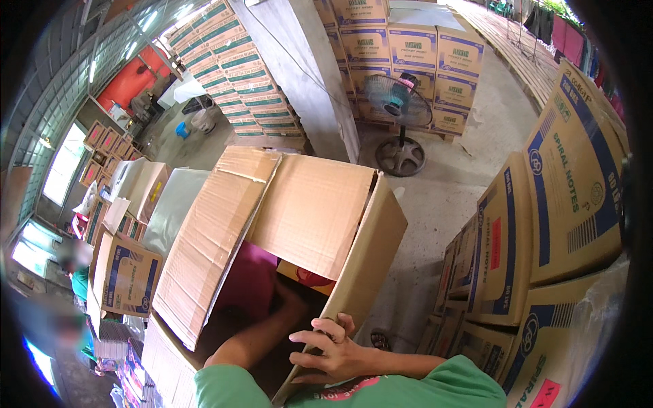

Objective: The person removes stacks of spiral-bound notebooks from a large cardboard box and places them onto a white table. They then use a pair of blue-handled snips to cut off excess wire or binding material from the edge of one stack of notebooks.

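A large open cardboard box [373,241] stands right in front of me, tilted in view, its flaps raised. My left arm reaches down inside it. My left hand [291,304] is in shadow there, beside a dark maroon item [246,284], and its fingers cannot be made out. Deeper in the box, a red and yellow printed item [306,277] shows under the far flap [307,211]. My right hand [335,348] grips the box's near right edge, fingers curled over the cardboard. A wide flap [214,234] leans up on the left side.
Stacked printed cartons [500,251] rise close on my right. Ahead stand a pedestal fan [401,126], a concrete pillar [299,75] and tall carton stacks [235,75]. A smaller open carton [129,279] sits left, near two people [80,279] at the left edge.
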Demonstrator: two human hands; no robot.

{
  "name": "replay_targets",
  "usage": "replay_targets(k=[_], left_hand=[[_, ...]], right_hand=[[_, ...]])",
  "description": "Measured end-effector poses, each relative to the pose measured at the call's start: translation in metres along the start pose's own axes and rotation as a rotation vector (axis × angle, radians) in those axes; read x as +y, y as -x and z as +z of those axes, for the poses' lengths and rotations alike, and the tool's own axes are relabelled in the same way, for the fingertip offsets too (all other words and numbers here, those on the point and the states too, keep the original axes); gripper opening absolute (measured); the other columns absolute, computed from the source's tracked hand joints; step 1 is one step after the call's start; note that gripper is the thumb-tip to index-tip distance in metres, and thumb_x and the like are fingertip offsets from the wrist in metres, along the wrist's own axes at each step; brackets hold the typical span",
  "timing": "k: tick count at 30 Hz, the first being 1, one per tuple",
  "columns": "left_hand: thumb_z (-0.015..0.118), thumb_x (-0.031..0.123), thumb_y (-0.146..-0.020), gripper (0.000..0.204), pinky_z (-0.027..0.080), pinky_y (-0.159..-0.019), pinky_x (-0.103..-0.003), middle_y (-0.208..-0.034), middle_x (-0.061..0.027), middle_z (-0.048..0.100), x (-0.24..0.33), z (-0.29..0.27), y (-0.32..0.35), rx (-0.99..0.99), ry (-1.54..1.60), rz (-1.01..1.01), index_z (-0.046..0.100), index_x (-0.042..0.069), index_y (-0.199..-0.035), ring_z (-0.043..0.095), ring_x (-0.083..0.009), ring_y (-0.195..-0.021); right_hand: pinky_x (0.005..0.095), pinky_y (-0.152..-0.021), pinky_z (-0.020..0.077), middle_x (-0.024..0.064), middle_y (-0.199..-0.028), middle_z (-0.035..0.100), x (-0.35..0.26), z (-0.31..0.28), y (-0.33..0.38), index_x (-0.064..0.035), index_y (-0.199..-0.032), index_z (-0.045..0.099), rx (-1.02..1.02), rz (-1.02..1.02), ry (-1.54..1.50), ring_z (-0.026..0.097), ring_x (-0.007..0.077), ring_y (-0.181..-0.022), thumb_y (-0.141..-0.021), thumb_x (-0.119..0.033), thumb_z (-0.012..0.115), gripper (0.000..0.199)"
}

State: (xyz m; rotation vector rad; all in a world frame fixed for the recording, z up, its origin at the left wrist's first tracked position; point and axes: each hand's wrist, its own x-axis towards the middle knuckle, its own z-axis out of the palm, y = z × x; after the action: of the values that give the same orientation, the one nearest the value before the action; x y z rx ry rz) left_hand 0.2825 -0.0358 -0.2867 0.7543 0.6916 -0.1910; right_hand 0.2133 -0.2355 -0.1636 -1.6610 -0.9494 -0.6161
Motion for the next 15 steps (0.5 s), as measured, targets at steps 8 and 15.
replay_targets(k=[8, 15], left_hand=[[0.037, 0.053, -0.093, 0.055, 0.033, -0.104, -0.039, -0.122, -0.0023, 0.055, 0.003, -0.013, 0.018, 0.089, 0.044, -0.02, 0.046, 0.013, -0.13, 0.046, -0.0132, -0.116], [0.036, 0.061, -0.09, 0.057, 0.043, -0.096, -0.04, -0.107, -0.0057, 0.059, 0.023, 0.069, 0.037, 0.03, 0.08, -0.097, 0.055, 0.013, -0.115, 0.055, -0.0195, -0.103]], right_hand=[[0.0472, -0.092, 0.0177, -0.0073, -0.112, 0.054, 0.009, -0.018, -0.011, -0.0325, -0.096, 0.062, -0.098, -0.084, 0.04, 0.039, 0.016, -0.115, -0.069, -0.047, 0.069, 0.031], [0.0397, -0.093, 0.0263, -0.0062, -0.11, 0.05, 0.013, -0.021, -0.011, -0.0332, -0.094, 0.061, -0.143, -0.119, 0.016, 0.038, 0.0154, -0.108, -0.069, -0.038, 0.071, 0.027]])
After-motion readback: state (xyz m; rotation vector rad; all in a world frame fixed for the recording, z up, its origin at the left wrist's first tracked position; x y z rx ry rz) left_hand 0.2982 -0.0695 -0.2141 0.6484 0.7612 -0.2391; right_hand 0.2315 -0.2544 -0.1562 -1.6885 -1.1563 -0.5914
